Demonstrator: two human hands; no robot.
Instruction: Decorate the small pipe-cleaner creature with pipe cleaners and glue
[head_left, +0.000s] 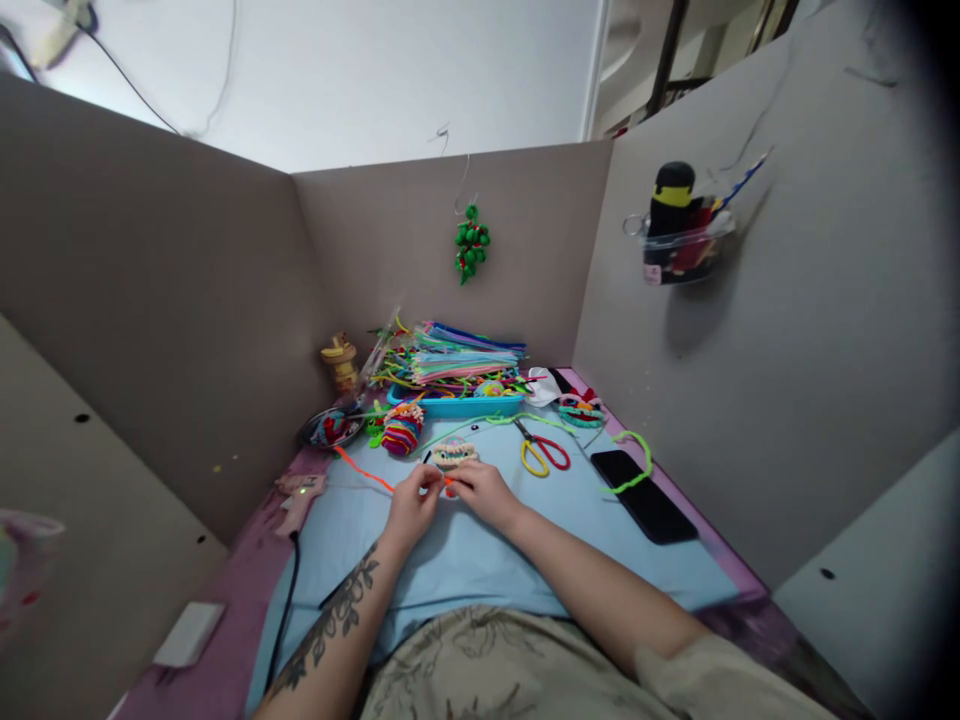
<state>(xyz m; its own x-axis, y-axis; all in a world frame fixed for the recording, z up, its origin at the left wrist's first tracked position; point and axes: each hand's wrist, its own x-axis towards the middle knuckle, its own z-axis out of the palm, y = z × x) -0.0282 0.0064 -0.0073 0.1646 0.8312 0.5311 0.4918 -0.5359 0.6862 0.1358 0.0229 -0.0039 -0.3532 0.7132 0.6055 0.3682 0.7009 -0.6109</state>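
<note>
Both hands meet above the middle of the bench (244,590), over the light blue cloth (570,575) that covers most of it. The left hand (415,500) is nearly closed, thumb and forefinger pinched together at the orange strip (364,470), a fuzzy length running out from it toward the bench's far left corner. The right hand (486,495) is also curled in, its fingertips pressed on a short bit of orange just beside the left fingertips; whether that is one piece with the longer length cannot be told. Directly beyond the fingers, toward the far edge, lies a pale fuzzy piece (454,453). Scissors (536,447) with one red and one yellow handle lie to the right of it. Near the right edge a green strip (637,462) curves across a black phone (643,497). At the left edge sits a pink glue gun (302,495), with a striped ball (403,428) farther back, toward the far left corner. Along the far edge a blue tray (457,407) carries a heap of colourful fuzzy sticks (469,365).
</note>
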